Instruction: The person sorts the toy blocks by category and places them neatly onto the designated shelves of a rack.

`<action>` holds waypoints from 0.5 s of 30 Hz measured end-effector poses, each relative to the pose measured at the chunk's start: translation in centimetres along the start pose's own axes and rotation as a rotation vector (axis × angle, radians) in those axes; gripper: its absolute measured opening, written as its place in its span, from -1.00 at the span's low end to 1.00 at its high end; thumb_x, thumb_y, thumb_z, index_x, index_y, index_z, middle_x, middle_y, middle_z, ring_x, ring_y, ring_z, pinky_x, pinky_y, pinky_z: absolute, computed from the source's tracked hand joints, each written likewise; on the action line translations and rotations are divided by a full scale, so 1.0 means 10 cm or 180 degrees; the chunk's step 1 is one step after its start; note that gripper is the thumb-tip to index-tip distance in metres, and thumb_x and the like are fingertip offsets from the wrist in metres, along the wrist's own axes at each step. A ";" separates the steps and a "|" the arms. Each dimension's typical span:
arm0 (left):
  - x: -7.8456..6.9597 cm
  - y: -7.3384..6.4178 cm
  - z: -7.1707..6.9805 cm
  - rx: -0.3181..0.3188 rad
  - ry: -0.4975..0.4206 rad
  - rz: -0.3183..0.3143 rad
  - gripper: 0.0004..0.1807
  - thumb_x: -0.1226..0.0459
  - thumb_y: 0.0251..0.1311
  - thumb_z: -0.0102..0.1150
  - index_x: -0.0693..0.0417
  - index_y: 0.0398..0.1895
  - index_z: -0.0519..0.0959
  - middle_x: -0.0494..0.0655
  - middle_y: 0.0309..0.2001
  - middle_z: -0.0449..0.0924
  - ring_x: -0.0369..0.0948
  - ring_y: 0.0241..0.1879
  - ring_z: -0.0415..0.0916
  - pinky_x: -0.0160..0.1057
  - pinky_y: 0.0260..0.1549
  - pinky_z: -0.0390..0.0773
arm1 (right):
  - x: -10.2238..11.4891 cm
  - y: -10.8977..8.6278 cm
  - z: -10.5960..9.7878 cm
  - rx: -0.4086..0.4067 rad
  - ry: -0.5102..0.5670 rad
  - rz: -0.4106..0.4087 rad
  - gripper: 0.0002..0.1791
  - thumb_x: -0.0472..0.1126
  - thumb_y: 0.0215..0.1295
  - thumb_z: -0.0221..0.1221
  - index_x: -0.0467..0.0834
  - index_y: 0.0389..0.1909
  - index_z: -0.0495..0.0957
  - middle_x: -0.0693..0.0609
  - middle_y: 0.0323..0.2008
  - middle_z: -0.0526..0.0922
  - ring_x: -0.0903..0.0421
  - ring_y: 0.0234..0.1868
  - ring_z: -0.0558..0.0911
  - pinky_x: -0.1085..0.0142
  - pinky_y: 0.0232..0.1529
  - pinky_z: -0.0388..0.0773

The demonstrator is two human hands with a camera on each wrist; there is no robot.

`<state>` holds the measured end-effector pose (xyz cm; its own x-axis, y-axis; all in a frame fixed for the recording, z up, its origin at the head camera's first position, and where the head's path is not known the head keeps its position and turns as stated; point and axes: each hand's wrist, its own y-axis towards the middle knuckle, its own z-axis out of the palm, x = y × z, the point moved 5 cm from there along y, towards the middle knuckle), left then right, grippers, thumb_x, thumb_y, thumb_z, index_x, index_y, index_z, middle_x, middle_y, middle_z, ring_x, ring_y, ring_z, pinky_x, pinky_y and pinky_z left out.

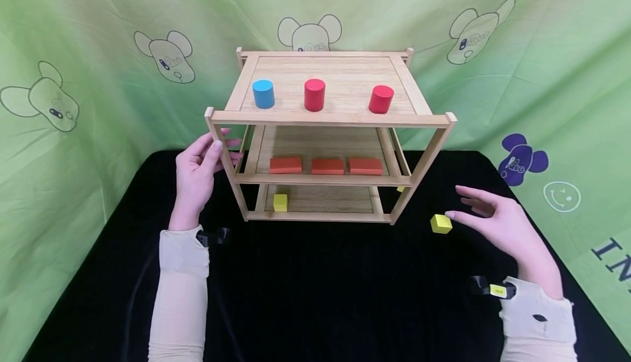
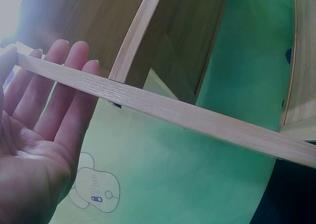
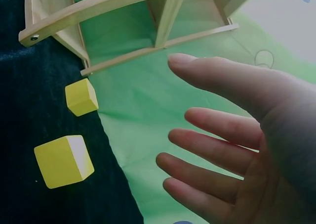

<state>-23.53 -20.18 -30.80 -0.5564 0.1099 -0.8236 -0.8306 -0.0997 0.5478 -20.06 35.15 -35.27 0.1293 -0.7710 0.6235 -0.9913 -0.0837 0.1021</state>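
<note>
My left hand (image 1: 194, 173) is at the front left post of a three-tier wooden shelf (image 1: 315, 116), its thumb against the post and its fingers behind it. In the left wrist view the fingers (image 2: 74, 105) reach past the wooden post (image 2: 158, 103). To the right of the shelf, my right hand (image 1: 498, 225) hovers with fingers spread and nothing in them. Its thumb tip overlaps a yellow cube (image 1: 441, 224) in the head view. The right wrist view shows that nearer cube (image 3: 64, 162) apart from the hand, and a second yellow cube (image 3: 81, 96) by the shelf.
On the top tier stand a blue cylinder (image 1: 263, 94) and two red cylinders (image 1: 314, 95). The middle tier carries three red-orange blocks (image 1: 327, 166) in a row. Another yellow cube (image 1: 280, 202) sits on the bottom tier. Green printed cloth (image 1: 98, 33) hangs behind the black tabletop (image 1: 315, 296).
</note>
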 end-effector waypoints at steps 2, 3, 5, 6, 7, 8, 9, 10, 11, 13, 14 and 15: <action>0.01 0.00 0.00 -0.0003 -0.0036 -0.0009 -0.70 0.31 0.52 0.07 0.32 0.15 0.62 0.16 -0.11 0.73 0.03 -0.26 0.74 -0.13 -0.18 0.73 | -0.02 0.01 0.02 0.0067 -0.0007 -0.0028 -0.29 0.08 0.28 0.41 -0.07 0.39 0.49 -0.22 0.22 0.58 0.52 0.04 0.51 0.76 -0.14 0.33; 0.00 0.01 0.00 -0.0002 -0.0030 -0.0002 -0.69 0.31 0.52 0.07 0.32 0.15 0.62 0.16 -0.10 0.73 0.03 -0.26 0.74 -0.13 -0.17 0.73 | -0.03 0.01 0.03 0.0089 -0.0016 -0.0028 -0.29 0.09 0.27 0.41 -0.07 0.39 0.49 -0.21 0.22 0.59 0.58 0.01 0.48 0.76 -0.13 0.34; 0.00 0.01 0.00 0.0010 -0.0035 0.0003 -0.68 0.31 0.52 0.07 0.36 0.16 0.60 0.17 -0.11 0.73 0.01 -0.26 0.75 -0.14 -0.17 0.73 | -0.05 0.02 0.05 0.0141 -0.0011 -0.0064 -0.29 0.08 0.27 0.41 -0.10 0.39 0.49 -0.22 0.21 0.59 0.59 0.00 0.48 0.75 -0.14 0.37; 0.00 0.01 0.00 0.0020 -0.0014 0.0008 -0.67 0.31 0.52 0.07 0.38 0.16 0.59 0.16 -0.11 0.73 0.00 -0.26 0.75 -0.14 -0.16 0.73 | -0.07 0.03 0.06 0.0156 -0.0003 -0.0067 -0.29 0.07 0.27 0.42 -0.10 0.38 0.50 -0.23 0.21 0.59 0.59 -0.01 0.49 0.74 -0.13 0.38; 0.00 0.01 0.00 0.0031 0.0008 0.0016 -0.66 0.30 0.53 0.07 0.41 0.17 0.58 0.16 -0.11 0.73 -0.02 -0.26 0.75 -0.15 -0.16 0.73 | -0.08 0.03 0.07 0.0175 0.0001 -0.0078 -0.29 0.07 0.26 0.42 -0.12 0.38 0.50 -0.24 0.20 0.60 0.59 -0.02 0.49 0.73 -0.14 0.40; -0.01 0.01 0.00 0.0044 0.0041 0.0029 -0.64 0.30 0.53 0.06 0.43 0.18 0.56 0.16 -0.11 0.74 -0.03 -0.26 0.75 -0.15 -0.16 0.73 | -0.09 0.04 0.07 0.0191 0.0000 -0.0087 -0.29 0.06 0.26 0.43 -0.13 0.37 0.51 -0.25 0.19 0.60 0.60 -0.03 0.49 0.72 -0.14 0.41; -0.01 0.01 0.00 0.0056 0.0072 0.0042 -0.63 0.29 0.53 0.06 0.45 0.19 0.54 0.16 -0.11 0.74 -0.05 -0.25 0.75 -0.15 -0.16 0.72 | -0.10 0.04 0.08 0.0209 0.0002 -0.0091 -0.29 0.05 0.26 0.43 -0.14 0.36 0.51 -0.25 0.18 0.61 0.61 -0.05 0.49 0.72 -0.14 0.41; -0.01 0.01 0.01 0.0068 0.0077 0.0050 -0.61 0.29 0.53 0.06 0.48 0.19 0.53 0.16 -0.12 0.74 -0.05 -0.25 0.75 -0.15 -0.15 0.72 | -0.11 0.05 0.09 0.0228 0.0004 -0.0095 -0.29 0.05 0.26 0.43 -0.15 0.36 0.51 -0.27 0.17 0.61 0.63 -0.07 0.48 0.71 -0.15 0.42; -0.02 0.01 0.01 0.0071 0.0079 0.0052 -0.60 0.29 0.53 0.06 0.49 0.20 0.52 0.16 -0.12 0.74 -0.06 -0.25 0.75 -0.15 -0.15 0.72 | -0.11 0.05 0.10 0.0247 0.0000 -0.0100 -0.30 0.04 0.26 0.44 -0.16 0.36 0.51 -0.28 0.16 0.62 0.65 -0.08 0.47 0.71 -0.15 0.41; -0.02 0.01 0.01 0.0078 0.0070 0.0056 -0.62 0.29 0.53 0.06 0.46 0.19 0.54 0.16 -0.12 0.74 -0.05 -0.26 0.75 -0.14 -0.15 0.72 | -0.13 0.05 0.12 0.0290 -0.0012 -0.0118 -0.29 0.03 0.26 0.43 -0.20 0.35 0.51 -0.31 0.15 0.61 0.67 -0.10 0.45 0.72 -0.16 0.41; -0.01 0.01 0.01 0.0083 0.0061 0.0050 -0.63 0.29 0.53 0.07 0.43 0.18 0.55 0.16 -0.11 0.74 -0.04 -0.26 0.75 -0.14 -0.16 0.72 | -0.14 0.05 0.13 0.0302 -0.0016 -0.0113 -0.29 0.03 0.26 0.43 -0.21 0.35 0.50 -0.31 0.15 0.61 0.66 -0.09 0.45 0.72 -0.16 0.40; -0.01 0.01 0.01 0.0081 0.0049 0.0045 -0.65 0.29 0.53 0.07 0.40 0.18 0.57 0.16 -0.11 0.74 -0.03 -0.26 0.75 -0.13 -0.16 0.73 | -0.15 0.05 0.14 0.0312 -0.0010 -0.0110 -0.29 0.02 0.26 0.43 -0.22 0.35 0.50 -0.32 0.15 0.61 0.64 -0.08 0.47 0.72 -0.16 0.41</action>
<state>-23.53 -20.12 -30.64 -0.5678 0.0934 -0.8178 -0.8231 -0.0760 0.5628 -20.81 35.34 -37.23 0.1635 -0.7687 0.6184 -0.9841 -0.1714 0.0471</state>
